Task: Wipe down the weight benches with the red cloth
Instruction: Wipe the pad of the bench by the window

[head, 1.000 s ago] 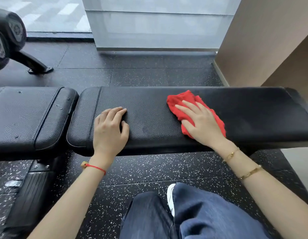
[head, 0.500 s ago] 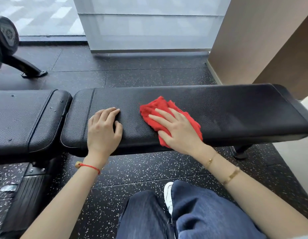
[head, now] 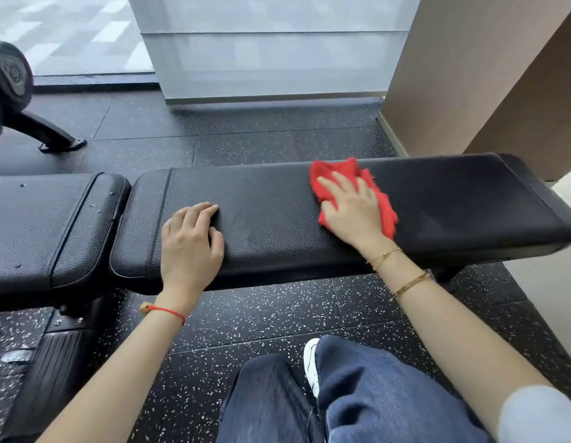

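A long black padded bench pad (head: 277, 206) runs across the middle of the view, with a shorter black seat pad (head: 44, 225) to its left. The crumpled red cloth (head: 329, 174) lies on the long pad right of centre. My right hand (head: 351, 212) presses flat on the cloth with fingers spread, covering most of it. My left hand (head: 188, 244) rests on the pad's near left part, fingers curled together, holding nothing.
Black speckled rubber floor (head: 262, 314) lies under the bench. A brown wall panel (head: 469, 75) stands at the right and a frosted glass panel (head: 271, 59) behind. A black machine foot (head: 54, 135) is at the far left. My jeans-clad legs (head: 357, 394) and a white shoe are at the bottom.
My right hand slid the red cloth left toward the middle of the pad, then back right and toward the far edge. My left hand stayed in place.
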`<state>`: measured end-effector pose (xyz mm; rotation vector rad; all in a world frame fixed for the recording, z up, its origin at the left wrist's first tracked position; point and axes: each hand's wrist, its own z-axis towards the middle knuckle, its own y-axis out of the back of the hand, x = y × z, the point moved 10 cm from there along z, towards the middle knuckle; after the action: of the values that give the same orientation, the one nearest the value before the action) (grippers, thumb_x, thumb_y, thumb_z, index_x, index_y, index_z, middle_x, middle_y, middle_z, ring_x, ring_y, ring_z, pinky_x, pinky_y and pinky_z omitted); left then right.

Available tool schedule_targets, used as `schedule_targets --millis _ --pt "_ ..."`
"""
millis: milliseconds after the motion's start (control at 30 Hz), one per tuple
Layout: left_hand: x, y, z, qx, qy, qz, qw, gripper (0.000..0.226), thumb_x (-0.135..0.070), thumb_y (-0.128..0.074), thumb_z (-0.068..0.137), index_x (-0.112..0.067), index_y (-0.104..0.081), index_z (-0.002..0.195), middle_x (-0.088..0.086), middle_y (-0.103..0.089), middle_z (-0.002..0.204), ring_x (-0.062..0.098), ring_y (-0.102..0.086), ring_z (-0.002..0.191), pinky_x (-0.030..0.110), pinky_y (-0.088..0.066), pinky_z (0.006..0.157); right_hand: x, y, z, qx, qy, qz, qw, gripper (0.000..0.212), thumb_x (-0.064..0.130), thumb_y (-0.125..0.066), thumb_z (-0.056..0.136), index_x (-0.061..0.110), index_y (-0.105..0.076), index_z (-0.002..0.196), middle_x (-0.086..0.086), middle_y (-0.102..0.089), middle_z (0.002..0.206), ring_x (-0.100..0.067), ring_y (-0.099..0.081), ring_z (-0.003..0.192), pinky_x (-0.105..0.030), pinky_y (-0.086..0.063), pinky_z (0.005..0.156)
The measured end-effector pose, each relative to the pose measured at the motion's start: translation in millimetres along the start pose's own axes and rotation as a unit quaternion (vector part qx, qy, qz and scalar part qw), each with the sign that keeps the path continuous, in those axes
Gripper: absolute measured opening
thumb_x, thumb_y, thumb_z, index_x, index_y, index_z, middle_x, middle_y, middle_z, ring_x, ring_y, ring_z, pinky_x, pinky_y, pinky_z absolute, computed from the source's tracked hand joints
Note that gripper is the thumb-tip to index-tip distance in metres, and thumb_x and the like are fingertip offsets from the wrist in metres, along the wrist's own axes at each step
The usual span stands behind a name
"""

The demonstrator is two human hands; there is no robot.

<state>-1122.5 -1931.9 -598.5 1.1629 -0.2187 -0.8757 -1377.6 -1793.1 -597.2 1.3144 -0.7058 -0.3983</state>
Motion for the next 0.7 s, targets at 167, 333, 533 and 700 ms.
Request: schedule_targets --millis 167,333,533,700 --pt "1 0 0 -0.003 -0.006 -0.009 1.0 0.047 -0.027 -0.04 0.09 -0.013 -0.061 0.129 0.003 -0.061 0.133 0.027 -0.051 0.125 0.045 -0.037 0.109 51 -13 -49 0.061 0.177 0.028 0.982 0.056 0.039 -0.045 0.089 0.045 -0.04 0.144 0.017 -0.032 0.156 -0.025 -0.026 0.145 -0.044 -0.017 0.12" --pt "0 -1 0 -0.001 -0.015 -0.006 1.0 0.047 -0.027 -0.04 0.091 -0.012 -0.06 0.131 0.002 -0.06 0.134 0.027 -0.05 0.125 0.044 -0.036 0.11 -17 6 -43 0.007 0.103 0.021 0.994 0.052 0.037 -0.052 0.092 0.042 -0.044 0.143 0.014 -0.036 0.155 -0.026 -0.031 0.143 -0.04 -0.018 0.121" --pt "0 -2 1 -0.002 -0.004 0.007 1.0 0.045 -0.026 -0.041 0.089 -0.013 -0.06 0.128 0.002 -0.06 0.133 0.027 -0.05 0.125 0.045 -0.037 0.108 -32 -2 37 0.027 -0.023 0.002 0.999 0.052 0.041 -0.043 0.095 0.042 -0.036 0.147 0.012 -0.027 0.16 -0.032 -0.022 0.145 -0.043 -0.012 0.121" --pt "1 -1 1 -0.001 -0.004 0.008 1.0 0.045 -0.028 -0.04 0.09 -0.015 -0.06 0.128 0.001 -0.06 0.132 0.026 -0.05 0.124 0.045 -0.037 0.107 77 -24 32 0.052 0.138 0.001 0.989 0.054 0.039 -0.046 0.092 0.042 -0.038 0.146 0.014 -0.03 0.158 -0.029 -0.027 0.143 -0.041 -0.015 0.121"
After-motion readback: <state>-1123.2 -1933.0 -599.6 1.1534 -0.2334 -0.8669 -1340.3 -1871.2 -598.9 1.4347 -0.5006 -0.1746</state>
